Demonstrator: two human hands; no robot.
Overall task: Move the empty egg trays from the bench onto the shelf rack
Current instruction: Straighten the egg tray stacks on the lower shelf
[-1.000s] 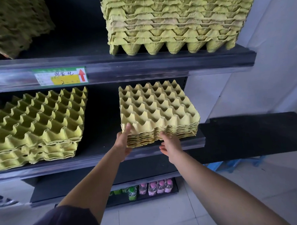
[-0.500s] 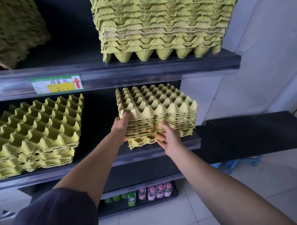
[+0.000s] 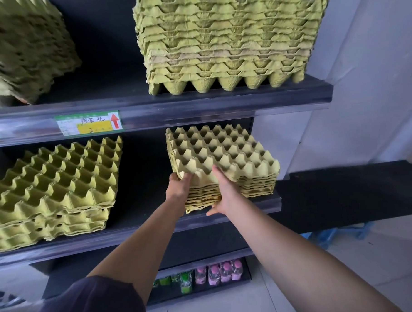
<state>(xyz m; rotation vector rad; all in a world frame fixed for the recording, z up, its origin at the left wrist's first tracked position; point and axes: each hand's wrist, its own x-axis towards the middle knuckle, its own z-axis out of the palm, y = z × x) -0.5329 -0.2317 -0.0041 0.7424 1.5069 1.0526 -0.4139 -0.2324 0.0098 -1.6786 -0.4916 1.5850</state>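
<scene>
A stack of yellow-green paper egg trays (image 3: 223,152) lies on the right part of the dark middle shelf (image 3: 137,232), its near edge hanging slightly over the shelf lip. My left hand (image 3: 179,190) grips the stack's near-left corner, fingers curled over the top tray. My right hand (image 3: 225,190) holds the front edge, with its fingers laid up over the top tray and its thumb under the bottom one.
Another tray stack (image 3: 55,186) sits at the left of the same shelf. The upper shelf (image 3: 198,106) carries two tall stacks (image 3: 226,39) (image 3: 23,46) and a price label (image 3: 89,123). Bottles (image 3: 215,273) stand on the bottom shelf. A black bench top (image 3: 355,191) extends to the right.
The stack was raised off the shelf edge and has come back down further in. My right hand slid up from under the front edge onto the top tray.
</scene>
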